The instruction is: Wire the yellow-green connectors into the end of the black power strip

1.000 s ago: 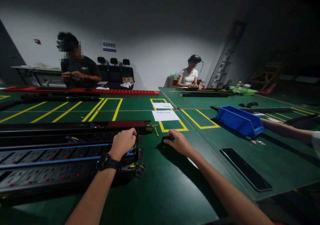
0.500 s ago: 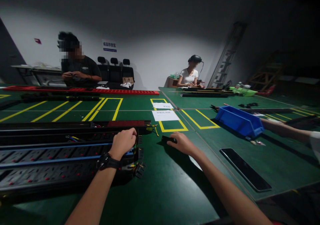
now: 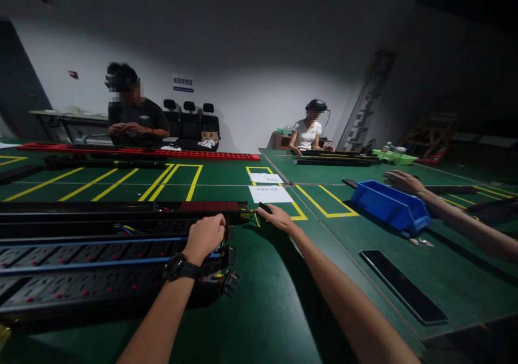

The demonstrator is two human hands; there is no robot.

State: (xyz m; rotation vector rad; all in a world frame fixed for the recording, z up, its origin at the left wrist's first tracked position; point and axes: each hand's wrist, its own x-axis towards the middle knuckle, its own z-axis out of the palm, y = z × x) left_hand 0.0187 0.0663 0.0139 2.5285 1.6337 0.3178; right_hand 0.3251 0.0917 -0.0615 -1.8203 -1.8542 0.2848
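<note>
Head view: R hand has moved fwd, pinching small black part, now near the far strip end. L hand stays fisted on the socket strip end. A co-worker's hand is now over the blue bin.

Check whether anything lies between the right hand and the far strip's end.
Nothing blocks it. The right hand, touching a small black part, is just right of the end of the far strip; only yellow wires from that end lie in the gap. The left hand rests on the nearer strips, aside.
</note>
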